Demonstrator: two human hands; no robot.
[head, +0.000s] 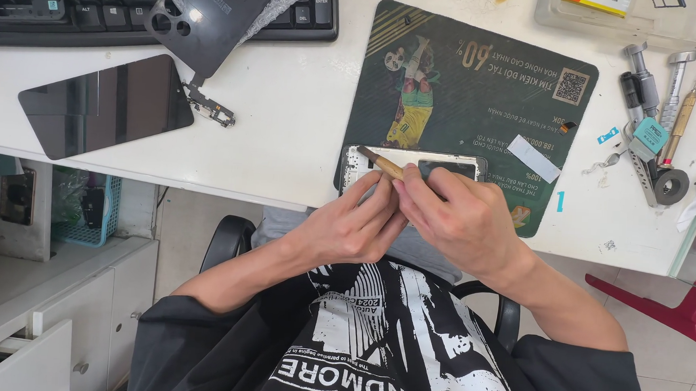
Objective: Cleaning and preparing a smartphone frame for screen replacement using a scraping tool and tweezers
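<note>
An opened phone frame (413, 161), white inside, lies at the near edge of a dark printed mat (480, 91) on the white table. My left hand (352, 227) rests its fingers on the frame's near side and steadies it. My right hand (458, 217) grips a small brush with a tan wooden handle (381, 164). Its dark tip points up-left over the frame's left end. Both hands meet over the frame and hide its lower half.
A black phone screen panel (103, 105) and a dark back cover (206, 17) lie at the left, with a small flex part (210, 109) between. A keyboard (72, 2) sits behind. Screwdrivers and tools (658, 101) lie at the right by a clear tray (635, 16).
</note>
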